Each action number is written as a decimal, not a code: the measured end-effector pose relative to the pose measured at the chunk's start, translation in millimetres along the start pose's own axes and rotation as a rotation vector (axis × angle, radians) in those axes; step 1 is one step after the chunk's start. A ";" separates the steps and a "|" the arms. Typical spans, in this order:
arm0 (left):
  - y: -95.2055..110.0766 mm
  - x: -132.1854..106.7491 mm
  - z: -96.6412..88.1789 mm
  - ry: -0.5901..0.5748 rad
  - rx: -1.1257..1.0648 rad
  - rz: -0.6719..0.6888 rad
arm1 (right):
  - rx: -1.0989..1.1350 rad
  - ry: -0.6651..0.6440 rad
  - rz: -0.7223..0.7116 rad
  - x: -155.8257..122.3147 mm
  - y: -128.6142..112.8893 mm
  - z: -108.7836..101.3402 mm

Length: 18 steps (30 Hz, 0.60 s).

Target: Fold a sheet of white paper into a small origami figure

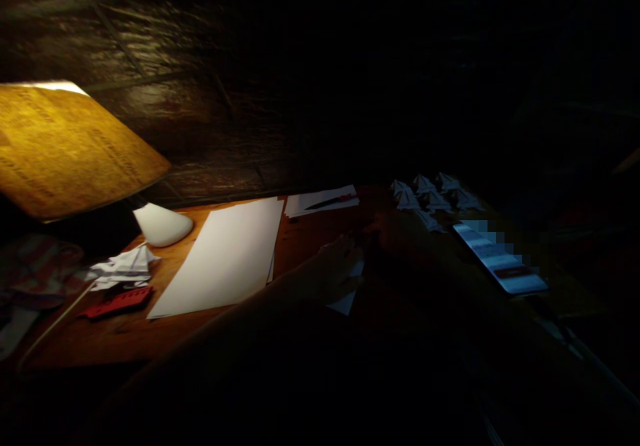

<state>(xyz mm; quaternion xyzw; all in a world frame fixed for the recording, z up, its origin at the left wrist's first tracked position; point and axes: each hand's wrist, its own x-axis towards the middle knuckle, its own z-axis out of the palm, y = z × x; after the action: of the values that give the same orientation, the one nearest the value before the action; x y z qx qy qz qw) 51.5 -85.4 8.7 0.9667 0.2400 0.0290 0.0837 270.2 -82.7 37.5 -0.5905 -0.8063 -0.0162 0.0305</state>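
Observation:
In the dim middle of the table, my left hand (pixel 339 265) is closed around a small piece of folded white paper (pixel 343 304), its pale corners showing below the fingers. My right hand (pixel 383 229) is a dark shape just beyond it, close to the same paper; shadow hides its fingers. Left of my left forearm lies a stack of white paper sheets (pixel 225 256). Several folded paper shapes (pixel 430 199) stand grouped at the back right.
A lit lamp, its yellow shade (pixel 75 146) above a white base (pixel 163 226), stands left. Near it lie folded paper (pixel 125 267) and a red slotted object (pixel 117 303). A knife (pixel 327 202) rests on papers behind; a glowing phone (pixel 500 259) lies right.

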 end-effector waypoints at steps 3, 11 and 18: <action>-1.9 -1.9 1.7 -0.005 -0.004 0.003 | 0.012 0.027 -0.013 -0.2 0.6 2.2; -5.5 -7.9 7.1 -0.011 -0.007 0.022 | 0.042 0.040 -0.020 -1.5 1.9 3.4; 2.3 -2.3 -0.5 -0.005 0.007 0.004 | 0.056 0.050 -0.025 -0.8 2.4 4.6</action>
<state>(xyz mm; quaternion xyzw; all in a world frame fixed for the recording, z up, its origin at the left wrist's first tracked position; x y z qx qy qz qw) 50.4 -88.4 9.6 0.9676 0.2380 0.0261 0.0807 272.5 -82.4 32.8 -0.5789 -0.8126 -0.0089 0.0667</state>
